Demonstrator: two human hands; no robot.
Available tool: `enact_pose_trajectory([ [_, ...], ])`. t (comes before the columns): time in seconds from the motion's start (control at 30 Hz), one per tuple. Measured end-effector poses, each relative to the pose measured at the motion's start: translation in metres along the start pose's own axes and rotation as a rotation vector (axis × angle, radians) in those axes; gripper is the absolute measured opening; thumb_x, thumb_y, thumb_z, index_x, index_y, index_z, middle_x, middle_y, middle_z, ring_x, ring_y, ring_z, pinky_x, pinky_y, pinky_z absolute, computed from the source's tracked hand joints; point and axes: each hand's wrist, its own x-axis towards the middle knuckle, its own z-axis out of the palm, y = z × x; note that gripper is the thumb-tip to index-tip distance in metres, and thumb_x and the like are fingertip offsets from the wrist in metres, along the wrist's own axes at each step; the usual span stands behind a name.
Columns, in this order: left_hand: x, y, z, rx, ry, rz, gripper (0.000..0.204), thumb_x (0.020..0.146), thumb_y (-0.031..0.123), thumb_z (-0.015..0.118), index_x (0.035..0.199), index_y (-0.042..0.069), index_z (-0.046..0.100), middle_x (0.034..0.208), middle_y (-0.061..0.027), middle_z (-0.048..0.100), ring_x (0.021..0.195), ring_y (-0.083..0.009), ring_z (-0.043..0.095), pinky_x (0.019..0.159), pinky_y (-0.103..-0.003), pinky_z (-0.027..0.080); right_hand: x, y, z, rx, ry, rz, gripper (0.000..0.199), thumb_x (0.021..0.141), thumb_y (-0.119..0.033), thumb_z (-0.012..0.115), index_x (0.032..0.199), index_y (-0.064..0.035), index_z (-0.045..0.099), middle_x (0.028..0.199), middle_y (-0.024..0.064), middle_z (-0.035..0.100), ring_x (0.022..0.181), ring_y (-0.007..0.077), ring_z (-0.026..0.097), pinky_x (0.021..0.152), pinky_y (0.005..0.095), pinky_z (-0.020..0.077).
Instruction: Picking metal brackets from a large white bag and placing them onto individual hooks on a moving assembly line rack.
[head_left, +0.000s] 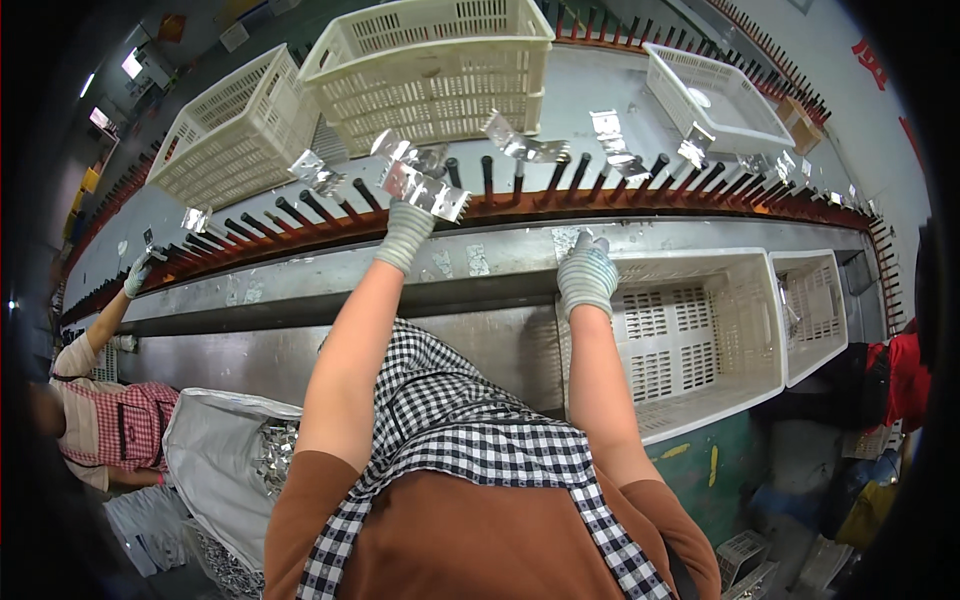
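My left hand [405, 235], in a pale knit glove, reaches up to the row of dark-tipped pegs. It is closed on a shiny bent metal piece [425, 190] with a toothed end, which hides most of its fingers. Another shiny metal piece [395, 147] lies just behind. My right hand [588, 272], also gloved, is at the bench ledge [510, 250], beside a white plastic crate [690, 330]. Its fingers are curled together; whatever they may hold is hidden. More bent metal pieces hang on or lie by the pegs, such as one metal strip [525, 140] ahead.
Cream crates [430, 80] stand beyond the pegs [487, 180], with a shallow white crate [720, 100] at far right. A smaller crate [812, 310] adjoins the near one. At lower left are a white sack [215, 450] of metal parts and a co-worker [115, 420] reaching to the pegs.
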Motion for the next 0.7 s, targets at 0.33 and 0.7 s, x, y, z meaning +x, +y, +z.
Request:
enact_pose_trajectory([
  [0.33,0.015,0.040,-0.144,-0.865,0.682,0.054,0.022,0.090,0.019,0.053,0.100,0.002,0.063,0.100,-0.0104,0.062,0.093,-0.0186,0.058,0.076,-0.030,0.049,0.008,0.007,-0.001,0.048,-0.022,0.009,0.043,0.082,-0.014,0.051,0.123,-0.0002,0.046,0.116,0.0230,0.053,0.096,0.0370,0.062,0.078,0.0445,0.0519],
  [0.7,-0.010,0.141,-0.078,-2.077,-0.468,-0.745,0.055,0.086,0.050,0.056,0.123,0.010,0.049,0.110,-0.0068,0.059,0.090,-0.0219,0.060,0.076,-0.043,0.050,0.008,0.007,-0.010,0.055,-0.045,-0.025,0.041,0.082,-0.015,0.050,0.120,-0.0016,0.049,0.116,0.0231,0.054,0.100,0.0367,0.060,0.083,0.0451,0.0501],
])
